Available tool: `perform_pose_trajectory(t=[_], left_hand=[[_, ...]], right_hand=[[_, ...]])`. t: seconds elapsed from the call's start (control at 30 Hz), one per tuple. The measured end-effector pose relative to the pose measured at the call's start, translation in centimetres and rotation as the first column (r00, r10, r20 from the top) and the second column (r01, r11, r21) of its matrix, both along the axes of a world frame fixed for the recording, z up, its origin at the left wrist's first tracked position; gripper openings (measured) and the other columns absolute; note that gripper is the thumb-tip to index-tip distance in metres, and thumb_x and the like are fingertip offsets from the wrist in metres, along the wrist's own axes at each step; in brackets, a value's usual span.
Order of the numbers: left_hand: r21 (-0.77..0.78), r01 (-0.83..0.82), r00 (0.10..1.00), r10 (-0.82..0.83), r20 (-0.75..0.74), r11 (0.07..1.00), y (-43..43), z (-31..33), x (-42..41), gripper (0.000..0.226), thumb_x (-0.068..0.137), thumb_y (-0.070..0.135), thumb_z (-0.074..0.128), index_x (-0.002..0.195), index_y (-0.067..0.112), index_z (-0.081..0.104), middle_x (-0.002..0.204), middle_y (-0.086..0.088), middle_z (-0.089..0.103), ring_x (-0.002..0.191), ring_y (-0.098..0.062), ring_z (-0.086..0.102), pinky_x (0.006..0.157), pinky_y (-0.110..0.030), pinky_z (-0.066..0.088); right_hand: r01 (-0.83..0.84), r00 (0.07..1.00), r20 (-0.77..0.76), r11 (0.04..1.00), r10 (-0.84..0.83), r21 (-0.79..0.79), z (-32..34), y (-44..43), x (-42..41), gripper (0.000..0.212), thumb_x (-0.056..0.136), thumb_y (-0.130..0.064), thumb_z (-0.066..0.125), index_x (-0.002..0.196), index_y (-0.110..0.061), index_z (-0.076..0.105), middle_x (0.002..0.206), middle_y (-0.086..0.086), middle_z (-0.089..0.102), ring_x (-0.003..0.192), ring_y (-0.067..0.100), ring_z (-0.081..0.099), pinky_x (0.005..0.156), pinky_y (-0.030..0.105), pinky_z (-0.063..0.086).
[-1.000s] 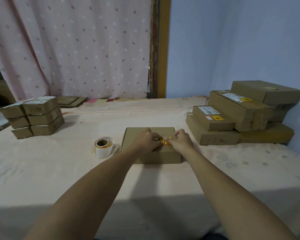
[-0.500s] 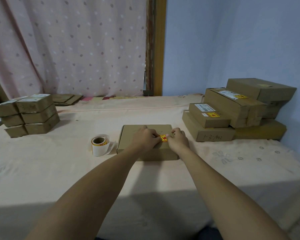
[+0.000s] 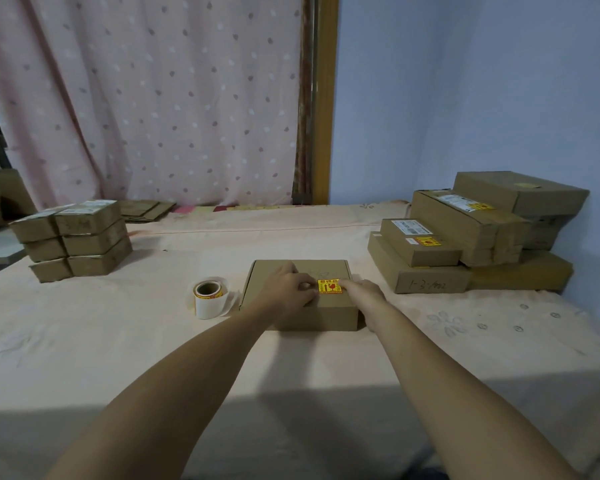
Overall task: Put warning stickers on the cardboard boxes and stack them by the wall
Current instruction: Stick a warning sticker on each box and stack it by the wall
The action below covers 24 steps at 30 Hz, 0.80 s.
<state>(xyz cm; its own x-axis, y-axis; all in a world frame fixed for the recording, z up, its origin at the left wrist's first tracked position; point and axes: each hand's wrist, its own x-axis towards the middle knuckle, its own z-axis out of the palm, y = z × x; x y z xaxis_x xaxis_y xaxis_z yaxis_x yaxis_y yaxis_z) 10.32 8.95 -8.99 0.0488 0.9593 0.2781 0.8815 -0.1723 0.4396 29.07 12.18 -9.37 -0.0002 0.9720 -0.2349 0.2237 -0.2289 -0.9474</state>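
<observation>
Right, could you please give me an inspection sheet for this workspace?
Surface: peach cloth table.
Job's things: flat brown cardboard box, yellow-and-red warning sticker on its lid; white sticker roll left of it; labelled brown boxes stacked by the blue wall; small brown boxes stacked far left.
Clutter: flat cardboard pieces far back.
Grippers: left hand, right hand on the box, fingers at the sticker's edges.
Cables: nothing seen.
Surroundings: pink dotted curtain, wooden frame.

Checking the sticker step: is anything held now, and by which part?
The warning sticker, flat on the box: fingers of the left hand curl at its left edge, those of the right hand press its right edge.
</observation>
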Motion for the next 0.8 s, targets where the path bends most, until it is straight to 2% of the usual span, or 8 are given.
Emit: perform_pose_trajectory(t=[0.13,0.27,0.37,0.47,0.53,0.6,0.7,0.8], left_hand=[[0.006,0.025,0.999,-0.025,-0.04,1.0,-0.9,0.2,-0.3,0.032,0.098,0.037,0.056,0.127,0.03,0.068,0.106,0.003,0.045,0.11,-0.016,0.043,0.09,-0.028,0.032],[0.076,0.029,0.999,-0.026,-0.048,0.997,-1.5,-0.1,-0.6,0.032,0.098,0.034,0.055,0.127,0.031,0.069,0.104,0.003,0.049,0.102,-0.014,0.044,0.082,-0.029,0.032],[0.109,0.052,0.999,-0.051,-0.007,0.993,-2.2,0.0,-0.8,0.03,0.098,0.031,0.057,0.125,0.029,0.07,0.103,0.002,0.053,0.1,-0.014,0.046,0.081,-0.03,0.037],[0.137,0.031,0.999,-0.036,0.034,0.99,-3.0,0.8,-1.2,0.026,0.096,0.028,0.058,0.117,0.027,0.075,0.102,0.002,0.056,0.103,-0.015,0.049,0.081,-0.03,0.039],[0.232,-0.101,0.995,0.094,0.039,0.967,-3.0,1.4,-1.5,0.023,0.093,0.027,0.057,0.103,0.024,0.078,0.099,0.003,0.059,0.102,-0.016,0.05,0.077,-0.03,0.035],[0.299,-0.337,0.941,0.314,0.125,0.893,-3.1,2.2,-1.6,0.025,0.091,0.025,0.053,0.098,0.017,0.075,0.1,-0.001,0.061,0.098,-0.019,0.049,0.08,-0.034,0.04],[0.155,-0.551,0.804,0.472,0.361,0.82,-2.8,2.5,-1.3,0.031,0.091,0.028,0.051,0.108,0.006,0.065,0.109,-0.01,0.058,0.101,-0.027,0.051,0.089,-0.044,0.047],[-0.228,-0.423,0.578,0.454,0.678,0.877,-2.4,2.9,0.3,0.065,0.085,0.06,0.059,0.121,0.007,0.052,0.117,-0.012,0.058,0.107,-0.032,0.058,0.086,-0.043,0.051]], right_hand=[[-0.019,0.981,-0.195,0.989,-0.01,-0.146,1.2,-1.3,1.5,0.025,0.091,-0.03,0.072,0.106,-0.012,0.065,0.093,0.012,0.069,0.083,0.024,0.064,0.066,0.034,0.054],[-0.109,0.976,-0.213,0.96,0.053,-0.258,1.3,-2.5,1.5,0.032,0.089,-0.038,0.076,0.102,-0.011,0.064,0.099,0.008,0.065,0.081,0.017,0.054,0.063,0.026,0.04],[-0.126,0.96,-0.276,0.956,0.05,-0.264,0.6,-2.8,0.9,0.048,0.082,-0.036,0.082,0.122,-0.012,0.066,0.101,0.007,0.066,0.079,0.016,0.055,0.058,0.027,0.042],[-0.107,0.945,-0.325,0.967,0.027,-0.229,0.8,-3.1,0.7,0.047,0.079,-0.034,0.083,0.118,-0.013,0.066,0.1,0.006,0.062,0.076,0.014,0.047,0.053,0.023,0.043],[-0.098,0.932,-0.362,0.974,0.017,-0.205,1.5,-3.2,0.7,0.038,0.081,-0.033,0.081,0.11,-0.012,0.066,0.095,0.005,0.061,0.074,0.013,0.046,0.054,0.022,0.042],[-0.045,0.909,-0.415,0.979,-0.043,-0.2,2.2,-2.9,0.8,0.029,0.083,-0.029,0.08,0.1,-0.012,0.064,0.09,0.005,0.06,0.07,0.012,0.047,0.055,0.023,0.042],[0.036,0.874,-0.472,0.983,-0.117,-0.178,2.9,-2.4,1.2,0.031,0.081,-0.027,0.083,0.1,-0.014,0.061,0.095,0.007,0.063,0.07,0.012,0.051,0.057,0.024,0.049],[0.092,0.847,-0.508,0.985,-0.155,-0.148,3.2,-1.9,1.7,0.045,0.079,-0.026,0.085,0.115,-0.013,0.061,0.098,0.01,0.069,0.072,0.013,0.056,0.057,0.026,0.053]])
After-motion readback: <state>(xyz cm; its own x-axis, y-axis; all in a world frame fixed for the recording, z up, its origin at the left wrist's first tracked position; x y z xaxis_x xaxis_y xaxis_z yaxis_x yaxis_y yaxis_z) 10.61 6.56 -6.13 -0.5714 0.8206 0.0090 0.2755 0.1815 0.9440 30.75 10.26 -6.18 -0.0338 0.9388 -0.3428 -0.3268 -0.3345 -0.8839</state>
